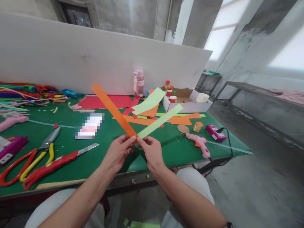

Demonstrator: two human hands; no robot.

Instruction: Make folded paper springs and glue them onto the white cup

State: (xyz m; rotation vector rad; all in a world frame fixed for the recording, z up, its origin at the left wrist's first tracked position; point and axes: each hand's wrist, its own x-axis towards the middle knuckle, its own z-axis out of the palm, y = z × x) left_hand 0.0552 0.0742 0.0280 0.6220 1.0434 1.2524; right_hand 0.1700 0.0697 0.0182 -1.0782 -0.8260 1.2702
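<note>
Two paper strips are held in the air above the near edge of the green table point(71, 164), forming a V that opens away from the person.

Orange strip point(114, 110): long axis runs from its lower end at the fingertips up and to the left, far end pointing toward the white back board point(71, 60). Flat face toward the camera.

Light green strip point(160, 121): long axis runs from the same meeting place up and to the right, far end pointing toward the open cardboard box point(190, 101). It lies at a shallower slope than the orange one.

Grip: left hand point(118, 153) is pinched closed, thumb and forefinger clamping the lower end of the orange strip. Right hand point(152, 152) is likewise pinched closed on the lower end of the light green strip. The two sets of fingertips touch or nearly touch; the strip ends appear to overlap there, but whether they are joined cannot be told.

Both strips extend wholly beyond the fingers, up and outward; only their lowest ends sit inside the pinches.

Nearby on the table: pink glue gun point(199, 144) right of the hands, red-handled scissors point(54, 163) left, loose orange and green paper offcuts point(182, 119) behind.
</note>
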